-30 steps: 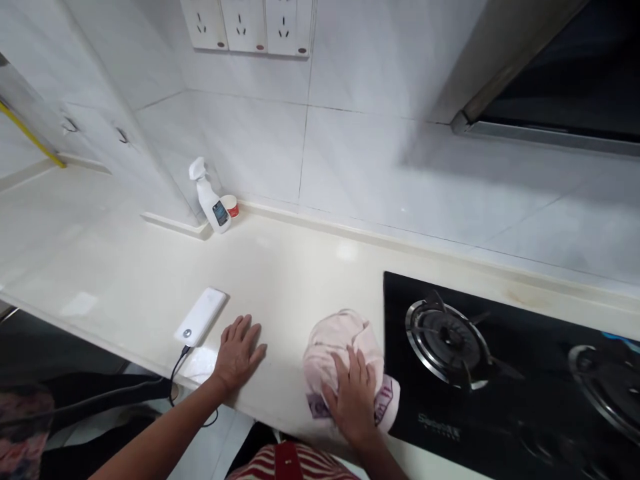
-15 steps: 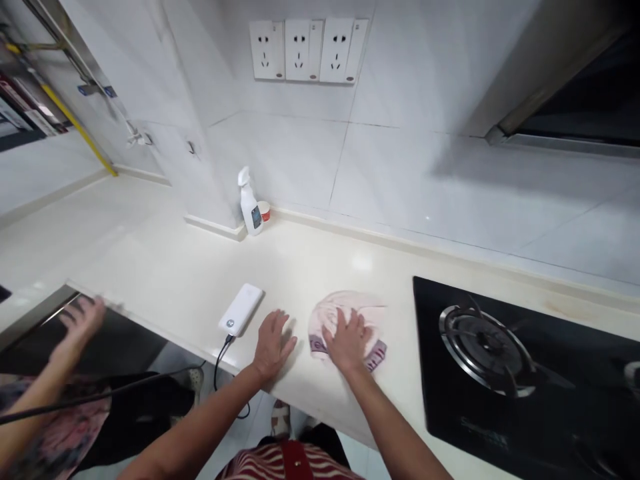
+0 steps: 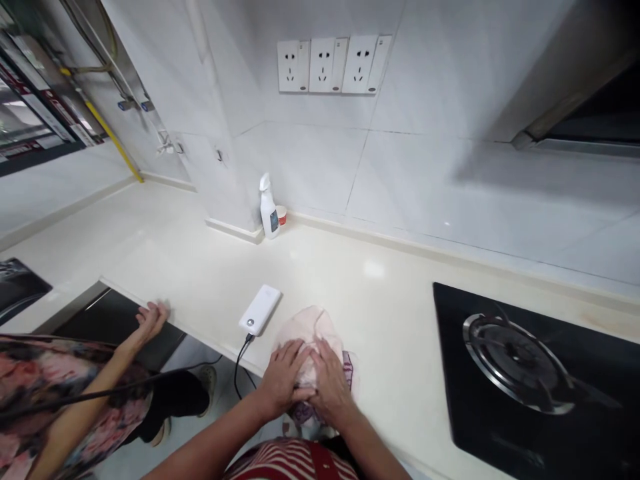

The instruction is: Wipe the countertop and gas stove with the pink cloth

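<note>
The left hand (image 3: 285, 375) and right hand (image 3: 331, 383) lie close together, fingers slightly bent, upon a bunched pink cloth (image 3: 311, 323) at the countertop's (image 3: 390, 320) front edge; whether they pinch the fabric cannot be told. Lettering on its purple border (image 3: 348, 371) is illegible; the spray bottle's (image 3: 268, 204) dark label (image 3: 274, 223) is too small to read.

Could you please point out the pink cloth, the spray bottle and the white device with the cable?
Pink cloth (image 3: 312, 325), head view: its uncovered far part.
Spray bottle (image 3: 267, 209), head view: its white body.
White device (image 3: 260, 309), head view: its upper face.
</note>
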`<control>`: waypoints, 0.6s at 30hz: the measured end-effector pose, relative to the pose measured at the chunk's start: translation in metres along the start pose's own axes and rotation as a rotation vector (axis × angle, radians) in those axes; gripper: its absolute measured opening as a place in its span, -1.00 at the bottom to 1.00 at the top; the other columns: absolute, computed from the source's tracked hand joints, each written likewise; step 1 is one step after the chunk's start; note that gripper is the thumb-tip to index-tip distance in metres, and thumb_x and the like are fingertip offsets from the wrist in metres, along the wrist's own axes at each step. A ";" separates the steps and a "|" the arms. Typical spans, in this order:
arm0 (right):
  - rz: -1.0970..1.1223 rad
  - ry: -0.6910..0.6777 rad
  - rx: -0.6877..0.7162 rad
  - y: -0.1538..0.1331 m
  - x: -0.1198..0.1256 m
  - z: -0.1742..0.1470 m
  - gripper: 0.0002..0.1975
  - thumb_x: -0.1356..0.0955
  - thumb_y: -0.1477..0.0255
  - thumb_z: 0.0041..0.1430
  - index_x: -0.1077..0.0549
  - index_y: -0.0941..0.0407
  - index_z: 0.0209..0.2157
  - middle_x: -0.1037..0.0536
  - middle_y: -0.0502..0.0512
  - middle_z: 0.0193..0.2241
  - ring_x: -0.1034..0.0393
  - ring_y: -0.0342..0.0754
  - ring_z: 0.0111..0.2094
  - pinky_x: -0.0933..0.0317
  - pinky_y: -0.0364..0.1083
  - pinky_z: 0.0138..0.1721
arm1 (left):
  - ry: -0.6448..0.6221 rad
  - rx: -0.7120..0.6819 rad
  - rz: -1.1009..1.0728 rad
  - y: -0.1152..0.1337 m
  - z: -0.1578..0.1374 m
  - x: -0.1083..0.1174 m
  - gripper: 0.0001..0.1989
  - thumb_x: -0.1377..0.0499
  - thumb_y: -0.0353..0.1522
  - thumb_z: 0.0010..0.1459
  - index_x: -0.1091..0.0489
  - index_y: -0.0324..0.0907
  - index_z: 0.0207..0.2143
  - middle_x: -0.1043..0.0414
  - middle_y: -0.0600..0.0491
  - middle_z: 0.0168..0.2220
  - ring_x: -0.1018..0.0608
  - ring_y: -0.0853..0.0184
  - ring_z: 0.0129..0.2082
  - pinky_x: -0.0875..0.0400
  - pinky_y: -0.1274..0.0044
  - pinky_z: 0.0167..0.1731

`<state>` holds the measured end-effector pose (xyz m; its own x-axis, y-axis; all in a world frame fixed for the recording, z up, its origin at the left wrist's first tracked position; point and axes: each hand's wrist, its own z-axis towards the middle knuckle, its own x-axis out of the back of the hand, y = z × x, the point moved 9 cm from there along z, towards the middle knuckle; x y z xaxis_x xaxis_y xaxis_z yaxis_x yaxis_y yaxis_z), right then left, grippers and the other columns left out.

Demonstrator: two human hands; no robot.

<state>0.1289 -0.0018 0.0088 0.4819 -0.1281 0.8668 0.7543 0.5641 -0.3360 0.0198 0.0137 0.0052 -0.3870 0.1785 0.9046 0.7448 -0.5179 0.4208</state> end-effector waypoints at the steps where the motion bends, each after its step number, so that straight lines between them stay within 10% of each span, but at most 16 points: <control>1: -0.011 0.032 -0.029 0.007 0.004 -0.006 -0.19 -0.30 0.13 0.27 -0.02 0.26 0.39 -0.04 0.44 0.37 0.13 0.28 0.39 -0.05 0.28 0.28 | -0.012 -0.001 0.004 0.000 0.002 -0.004 -0.02 -0.06 0.25 0.10 -0.03 -0.11 0.40 -0.08 -0.26 0.36 -0.19 -0.10 0.32 -0.17 0.10 0.20; 9: -0.073 -0.115 -0.082 0.032 0.010 -0.039 -0.32 -0.31 0.26 0.30 -0.07 0.05 0.39 -0.14 0.21 0.37 0.06 0.17 0.39 -0.05 0.25 0.29 | -0.111 0.062 0.026 0.016 0.027 -0.009 0.09 -0.35 0.25 -0.28 -0.29 -0.12 0.24 -0.16 -0.28 0.31 -0.22 -0.16 0.28 -0.09 0.05 0.23; 18: 0.033 0.010 -0.129 0.072 0.050 -0.056 -0.58 -0.22 0.26 0.38 -0.34 0.02 0.21 -0.15 0.18 0.36 -0.07 0.16 0.34 -0.19 0.21 0.22 | -0.237 0.055 0.044 0.048 0.051 -0.024 0.08 -0.36 0.15 -0.17 -0.17 -0.15 0.32 0.15 -0.25 0.44 0.11 -0.21 0.43 0.09 -0.03 0.30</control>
<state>0.2323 -0.0137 0.0075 0.5113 -0.1193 0.8511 0.7885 0.4589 -0.4094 0.0926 0.0269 0.0073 -0.2206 0.3512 0.9100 0.7890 -0.4842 0.3781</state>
